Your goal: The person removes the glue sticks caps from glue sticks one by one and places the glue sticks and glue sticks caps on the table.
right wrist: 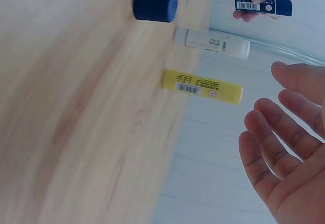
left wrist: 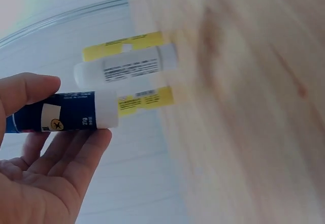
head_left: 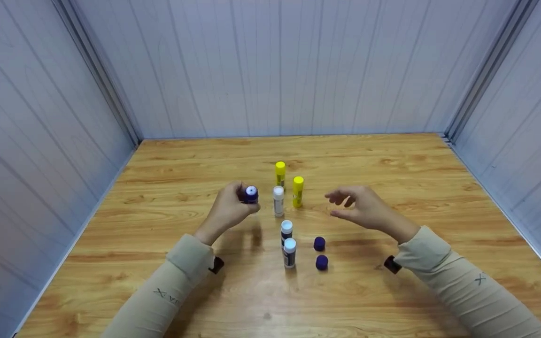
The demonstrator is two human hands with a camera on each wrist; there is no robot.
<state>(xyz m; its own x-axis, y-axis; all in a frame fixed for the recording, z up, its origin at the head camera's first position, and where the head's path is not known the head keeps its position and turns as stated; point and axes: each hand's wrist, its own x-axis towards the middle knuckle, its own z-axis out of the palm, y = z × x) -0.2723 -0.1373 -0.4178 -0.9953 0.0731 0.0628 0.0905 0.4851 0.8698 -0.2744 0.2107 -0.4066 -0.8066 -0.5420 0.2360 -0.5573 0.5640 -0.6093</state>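
Observation:
My left hand (head_left: pixel 229 206) grips a navy-labelled glue stick (left wrist: pixel 56 111) between thumb and fingers, upright, its dark blue cap on top and its white base below. To its right stand a white glue stick (head_left: pixel 278 202) and two yellow ones, one farther back (head_left: pixel 280 173) and one nearer (head_left: pixel 298 192). My right hand (head_left: pixel 364 206) hovers right of the nearer yellow stick, fingers loosely bent and apart, holding nothing. Closer to me stand two pale-topped glue sticks with navy labels, a rear one (head_left: pixel 287 232) and a front one (head_left: pixel 289 256).
Two loose dark blue caps, one behind (head_left: pixel 319 243) and one in front (head_left: pixel 321 262), lie just right of the pale-topped sticks. The wood-grain table (head_left: pixel 158 188) is bounded by white panel walls (head_left: pixel 280 70) at the back and both sides.

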